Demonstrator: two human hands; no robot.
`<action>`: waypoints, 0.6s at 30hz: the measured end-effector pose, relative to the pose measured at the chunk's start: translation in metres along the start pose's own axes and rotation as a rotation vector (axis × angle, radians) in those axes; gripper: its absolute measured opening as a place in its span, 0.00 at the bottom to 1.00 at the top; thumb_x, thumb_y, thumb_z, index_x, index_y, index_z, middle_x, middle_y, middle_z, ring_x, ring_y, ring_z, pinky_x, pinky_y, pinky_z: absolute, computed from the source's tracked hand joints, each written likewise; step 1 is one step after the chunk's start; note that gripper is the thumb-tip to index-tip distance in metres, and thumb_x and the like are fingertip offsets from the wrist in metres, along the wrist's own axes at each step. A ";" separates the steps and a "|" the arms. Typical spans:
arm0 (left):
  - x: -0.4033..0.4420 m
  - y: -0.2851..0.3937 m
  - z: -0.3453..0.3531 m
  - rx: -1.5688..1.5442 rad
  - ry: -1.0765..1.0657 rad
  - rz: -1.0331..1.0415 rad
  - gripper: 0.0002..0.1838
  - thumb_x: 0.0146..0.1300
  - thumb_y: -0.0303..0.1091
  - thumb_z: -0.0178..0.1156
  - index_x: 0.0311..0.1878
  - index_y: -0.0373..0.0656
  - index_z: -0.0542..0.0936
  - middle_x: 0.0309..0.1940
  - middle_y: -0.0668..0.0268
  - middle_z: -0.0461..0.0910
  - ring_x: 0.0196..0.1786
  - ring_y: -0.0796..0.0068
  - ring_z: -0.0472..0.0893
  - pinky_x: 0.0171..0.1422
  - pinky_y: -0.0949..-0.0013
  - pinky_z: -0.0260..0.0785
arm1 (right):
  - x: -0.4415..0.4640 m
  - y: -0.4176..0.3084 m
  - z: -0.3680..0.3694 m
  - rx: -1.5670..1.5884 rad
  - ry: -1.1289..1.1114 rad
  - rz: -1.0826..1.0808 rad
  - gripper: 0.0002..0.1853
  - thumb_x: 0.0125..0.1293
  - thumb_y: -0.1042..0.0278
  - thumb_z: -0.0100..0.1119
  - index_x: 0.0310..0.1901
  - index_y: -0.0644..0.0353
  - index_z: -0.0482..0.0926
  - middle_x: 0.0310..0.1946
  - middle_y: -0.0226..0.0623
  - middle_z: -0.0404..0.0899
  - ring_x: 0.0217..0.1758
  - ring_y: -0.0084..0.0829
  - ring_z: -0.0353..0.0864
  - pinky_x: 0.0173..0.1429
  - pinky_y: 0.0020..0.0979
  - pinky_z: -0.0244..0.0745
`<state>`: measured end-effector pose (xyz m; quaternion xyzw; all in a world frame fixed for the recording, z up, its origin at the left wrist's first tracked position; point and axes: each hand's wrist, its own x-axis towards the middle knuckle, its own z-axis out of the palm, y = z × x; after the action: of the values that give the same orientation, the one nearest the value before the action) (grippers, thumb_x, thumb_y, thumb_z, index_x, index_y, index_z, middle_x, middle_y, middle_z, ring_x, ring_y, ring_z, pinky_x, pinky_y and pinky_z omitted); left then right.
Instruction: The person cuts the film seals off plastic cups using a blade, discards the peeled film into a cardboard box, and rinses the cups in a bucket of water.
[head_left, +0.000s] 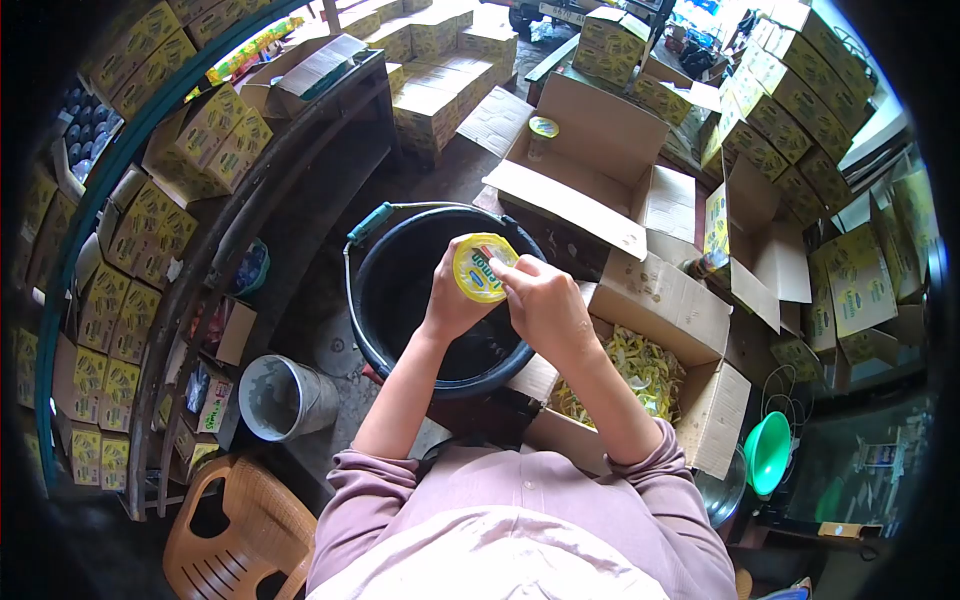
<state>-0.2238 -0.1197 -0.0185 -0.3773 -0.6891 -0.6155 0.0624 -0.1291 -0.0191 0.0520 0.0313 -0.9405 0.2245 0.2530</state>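
My left hand [452, 298] is wrapped round a cup with a yellow printed lid [484, 268], held above a large black bucket [372, 318]. On the lid's right side, my right hand [548, 305] has its fingers closed together at the lid surface; whether they pinch anything is too small to tell. Dark contents show at the bottom of the bucket. To the right, an open cardboard box [712, 425] holds a heap of yellow strips [640, 375], partly covered by my right forearm.
A larger open carton [600, 125] with one lidded cup [543, 130] lies ahead. A grey bucket [320, 402] and brown chair [240, 510] are at left, a green bowl [767, 453] at right. Stacked yellow cartons [790, 120] and a shelf [290, 150] flank the area.
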 end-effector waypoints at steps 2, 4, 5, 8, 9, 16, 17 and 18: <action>0.001 0.001 -0.002 -0.002 0.006 0.000 0.30 0.37 0.30 0.71 0.45 0.42 0.68 0.37 0.59 0.76 0.42 0.63 0.78 0.47 0.68 0.71 | -0.002 -0.001 -0.001 -0.024 -0.020 -0.006 0.14 0.50 0.79 0.54 0.41 0.61 0.77 0.27 0.43 0.74 0.30 0.42 0.76 0.37 0.36 0.73; 0.001 -0.001 -0.001 0.012 0.009 -0.003 0.30 0.36 0.29 0.71 0.45 0.42 0.68 0.37 0.59 0.76 0.41 0.63 0.78 0.47 0.68 0.71 | -0.006 0.001 -0.002 -0.032 -0.046 0.006 0.13 0.50 0.79 0.54 0.40 0.61 0.78 0.27 0.42 0.73 0.30 0.42 0.76 0.36 0.36 0.73; 0.000 -0.001 -0.001 0.010 0.015 -0.007 0.30 0.36 0.29 0.71 0.45 0.42 0.68 0.37 0.59 0.76 0.41 0.63 0.78 0.47 0.68 0.71 | -0.009 0.002 -0.002 -0.027 -0.061 0.018 0.13 0.50 0.79 0.54 0.40 0.60 0.78 0.27 0.41 0.73 0.30 0.42 0.76 0.36 0.36 0.73; 0.002 -0.005 -0.002 0.007 0.037 -0.011 0.31 0.35 0.29 0.72 0.45 0.41 0.68 0.37 0.59 0.76 0.41 0.63 0.78 0.47 0.67 0.71 | -0.012 0.000 -0.013 -0.054 -0.161 0.048 0.16 0.48 0.81 0.53 0.41 0.61 0.77 0.27 0.41 0.72 0.32 0.40 0.77 0.38 0.35 0.74; 0.001 -0.006 -0.002 0.020 0.033 -0.008 0.30 0.36 0.28 0.72 0.45 0.41 0.68 0.37 0.60 0.76 0.41 0.65 0.78 0.47 0.68 0.71 | -0.014 -0.001 -0.017 -0.069 -0.202 0.060 0.17 0.47 0.82 0.52 0.42 0.62 0.77 0.28 0.41 0.72 0.34 0.39 0.77 0.39 0.35 0.75; 0.002 -0.005 -0.003 0.138 -0.015 0.042 0.31 0.35 0.26 0.71 0.46 0.41 0.68 0.39 0.62 0.74 0.44 0.70 0.76 0.51 0.70 0.69 | -0.023 0.002 -0.031 -0.055 -0.208 0.069 0.16 0.48 0.80 0.53 0.41 0.58 0.78 0.27 0.40 0.72 0.30 0.40 0.77 0.36 0.35 0.74; 0.002 -0.006 -0.003 0.162 -0.026 0.063 0.30 0.35 0.26 0.71 0.46 0.41 0.68 0.40 0.62 0.74 0.45 0.70 0.75 0.52 0.70 0.68 | -0.025 0.006 -0.033 -0.024 -0.184 0.061 0.15 0.49 0.80 0.54 0.40 0.57 0.79 0.26 0.39 0.73 0.28 0.40 0.76 0.35 0.35 0.73; 0.003 -0.006 -0.003 0.145 -0.046 0.041 0.31 0.35 0.26 0.71 0.46 0.40 0.68 0.40 0.62 0.74 0.45 0.70 0.75 0.53 0.71 0.68 | -0.026 0.009 -0.035 0.007 -0.160 0.055 0.15 0.50 0.79 0.55 0.40 0.55 0.79 0.26 0.39 0.73 0.26 0.40 0.76 0.33 0.35 0.72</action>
<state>-0.2307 -0.1213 -0.0214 -0.4000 -0.7251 -0.5540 0.0863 -0.0920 0.0029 0.0621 0.0242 -0.9575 0.2314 0.1707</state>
